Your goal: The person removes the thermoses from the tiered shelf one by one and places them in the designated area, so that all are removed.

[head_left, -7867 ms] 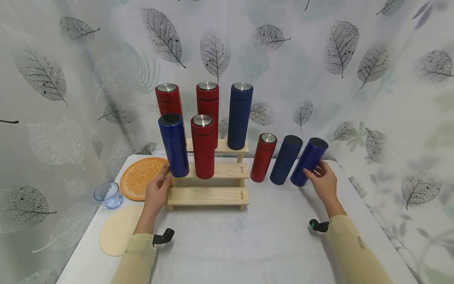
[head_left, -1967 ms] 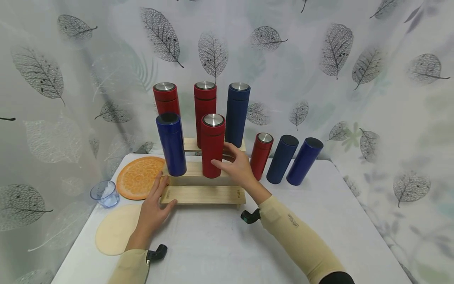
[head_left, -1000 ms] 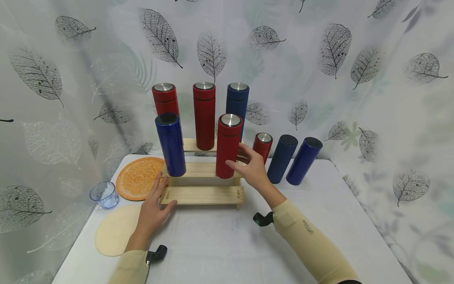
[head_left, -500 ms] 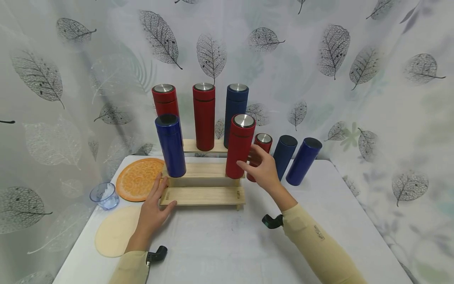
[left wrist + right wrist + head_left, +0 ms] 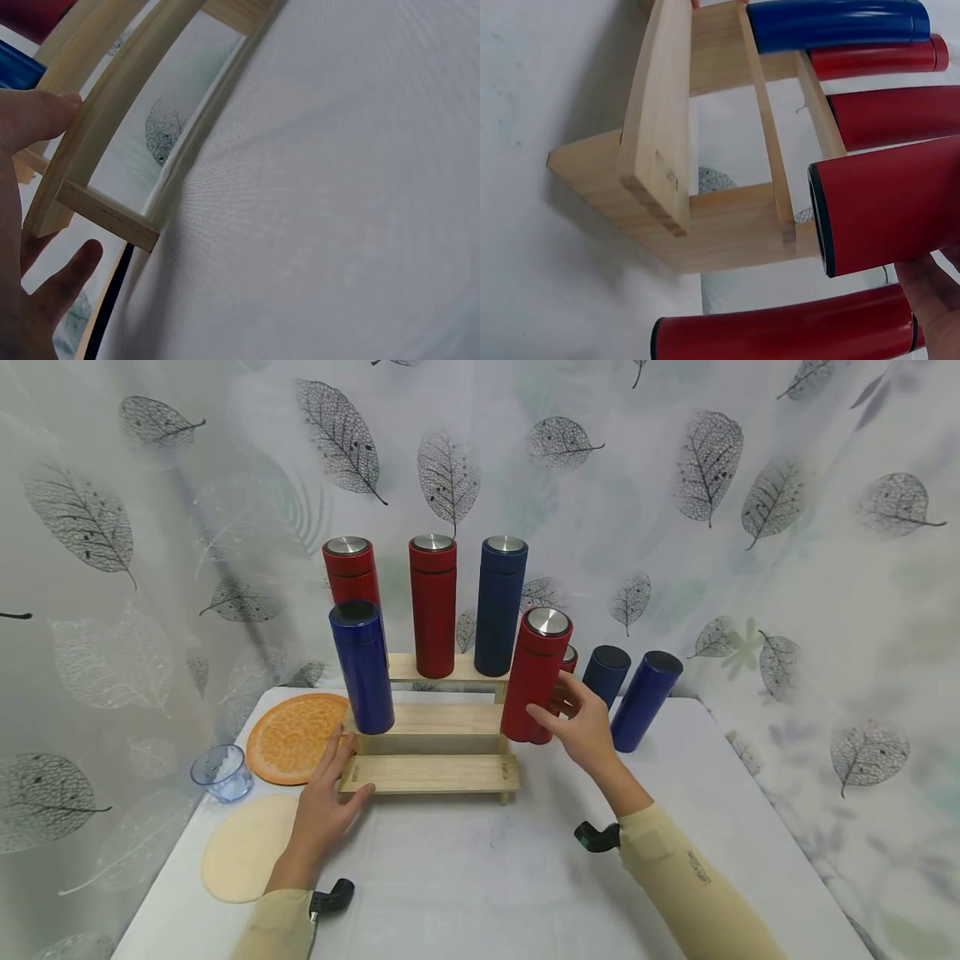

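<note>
My right hand (image 5: 582, 724) grips a red thermos flask (image 5: 536, 670) with a silver lid, tilted slightly, by the rack's right end. In the right wrist view the held flask's base (image 5: 823, 220) hangs clear of the shelf boards. My left hand (image 5: 324, 806) holds the left end of the three-step wooden rack (image 5: 431, 772), thumb at the lowest board's front edge and fingers along the side. A shiny blue flask (image 5: 365, 672) stands on the middle step. On the top step are two red flasks (image 5: 433, 610) and a dark blue flask (image 5: 501, 610).
Right of the rack stand a red flask (image 5: 570, 657), mostly hidden behind the held one, a dark blue flask (image 5: 607, 670) and a shiny blue flask (image 5: 647, 702). At left lie an orange round mat (image 5: 288, 739), a cream disc (image 5: 247, 852) and a blue glass (image 5: 225, 774).
My right hand moved from the blue flask at far right to the red flask on the middle step, then slid it rightward to the rack's end. My left hand shifted lower on the rack.
</note>
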Demonstrator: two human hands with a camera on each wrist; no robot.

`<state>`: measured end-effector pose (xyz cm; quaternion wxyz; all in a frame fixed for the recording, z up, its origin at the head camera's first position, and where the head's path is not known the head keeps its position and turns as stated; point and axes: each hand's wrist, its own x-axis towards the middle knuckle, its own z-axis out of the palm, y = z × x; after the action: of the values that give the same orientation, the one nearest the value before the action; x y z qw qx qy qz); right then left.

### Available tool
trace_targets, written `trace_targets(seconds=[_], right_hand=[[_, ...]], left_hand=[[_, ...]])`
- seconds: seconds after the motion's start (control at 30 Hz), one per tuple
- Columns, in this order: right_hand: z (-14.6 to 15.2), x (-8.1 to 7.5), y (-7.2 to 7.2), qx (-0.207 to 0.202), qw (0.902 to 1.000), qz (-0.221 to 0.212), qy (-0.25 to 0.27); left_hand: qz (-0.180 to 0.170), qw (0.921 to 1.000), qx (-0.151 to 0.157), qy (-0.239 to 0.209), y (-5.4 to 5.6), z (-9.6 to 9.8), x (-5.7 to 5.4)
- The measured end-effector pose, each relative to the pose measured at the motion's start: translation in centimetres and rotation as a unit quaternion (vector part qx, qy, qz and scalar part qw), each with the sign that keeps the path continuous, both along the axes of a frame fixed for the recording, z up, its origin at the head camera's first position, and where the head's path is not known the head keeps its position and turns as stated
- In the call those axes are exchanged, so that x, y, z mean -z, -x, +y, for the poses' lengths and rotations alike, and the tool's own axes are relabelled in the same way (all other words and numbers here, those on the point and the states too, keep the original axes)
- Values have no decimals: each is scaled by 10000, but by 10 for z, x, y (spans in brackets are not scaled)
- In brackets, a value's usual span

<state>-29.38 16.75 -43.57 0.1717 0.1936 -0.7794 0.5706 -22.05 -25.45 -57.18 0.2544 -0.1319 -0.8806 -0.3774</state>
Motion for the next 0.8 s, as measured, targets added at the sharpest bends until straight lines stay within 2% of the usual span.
trace_targets(seconds=[0.33,0.53,0.8], right_hand=[[16,4,-4,122,9999,102,7],[22,10,-8,277,9995,45,-130],[36,22,-12,275,9996,74,-9]], left_hand=[[-45,9999,8,-95,-2,0,-1],[-82,9999,4,-113,-2,1,-2],[-70,9999,36,-108,1,0,1]])
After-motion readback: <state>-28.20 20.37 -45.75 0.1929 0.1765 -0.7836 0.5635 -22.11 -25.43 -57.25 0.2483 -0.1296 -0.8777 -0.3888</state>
